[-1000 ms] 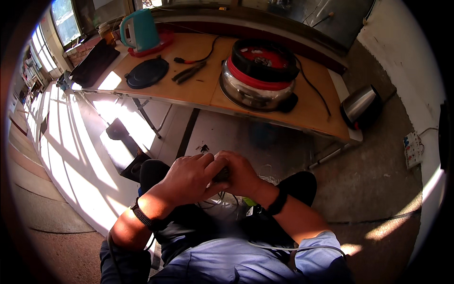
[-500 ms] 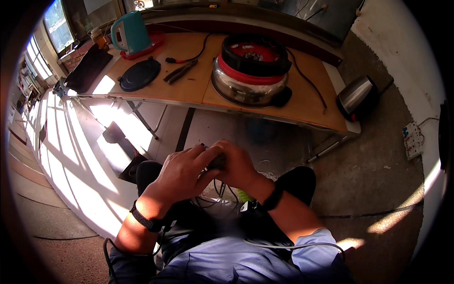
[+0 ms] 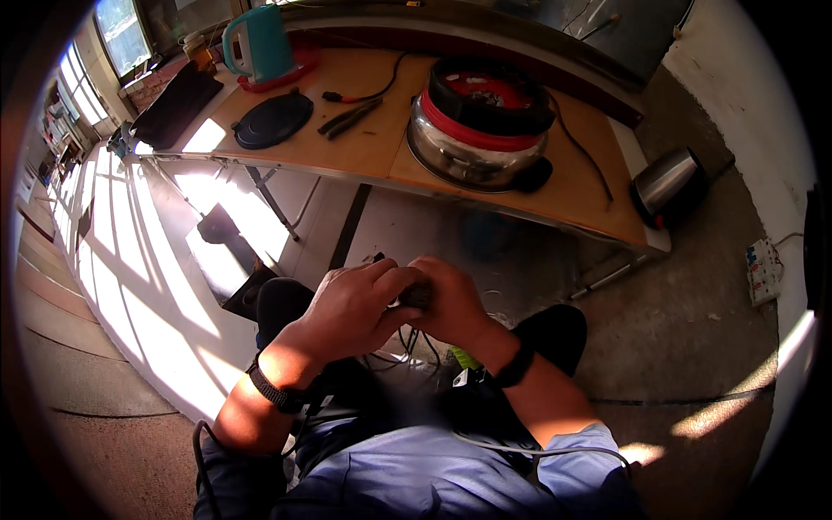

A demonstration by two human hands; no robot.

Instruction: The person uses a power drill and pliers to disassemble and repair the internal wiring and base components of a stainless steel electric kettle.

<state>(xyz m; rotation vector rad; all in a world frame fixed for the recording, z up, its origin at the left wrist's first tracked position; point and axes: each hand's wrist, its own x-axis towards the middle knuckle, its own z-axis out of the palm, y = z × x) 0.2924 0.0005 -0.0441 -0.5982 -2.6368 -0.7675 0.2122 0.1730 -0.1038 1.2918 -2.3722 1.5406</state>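
A small dark object (image 3: 415, 294) sits between my two hands, above my lap and short of the table. My left hand (image 3: 354, 299) is closed round its left side, fingers curled over the top and thumb beneath. From the right, my right hand (image 3: 451, 299) closes on the same thing. Fingers cover most of it, so its kind does not show. Below the hands hang thin dark cables (image 3: 407, 347); whether they join the object I cannot tell. A yellow-green item (image 3: 464, 357) shows partly beside my right wrist.
On the wooden table (image 3: 364, 156) ahead are a steel pot-like appliance with red and black rings (image 3: 477, 152), pliers (image 3: 349, 118), a round black lid (image 3: 274, 120), a power cord (image 3: 381, 87) and a teal kettle (image 3: 264, 43). A steel kettle (image 3: 667, 186) stands at the right, near wall breakers (image 3: 763, 271).
The table and its things sit slightly farther right and higher in the picture, as the view has shifted. Both hands keep hold of the dark object, with the fingers slightly rearranged.
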